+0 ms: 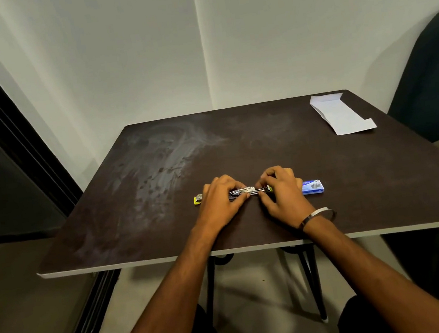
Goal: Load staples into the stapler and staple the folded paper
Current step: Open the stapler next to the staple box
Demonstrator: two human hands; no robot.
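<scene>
Opened yellow stapler (245, 191) lies flat, metal channel exposed.

Opened yellow stapler (246, 191) mid-table; folded white paper (342, 114) far-right corner.

Both hands are crowding the desk (158, 173) centre, left hand (221, 202) and right hand (282, 191) lying over the opened stapler (246, 191). Blue staple box (312, 186) is sitting just beside the right hand, blocking that side. Folded paper (340, 114) is lying well apart at the far right corner. Left half and far middle of the desk are staying open for passing.
</scene>
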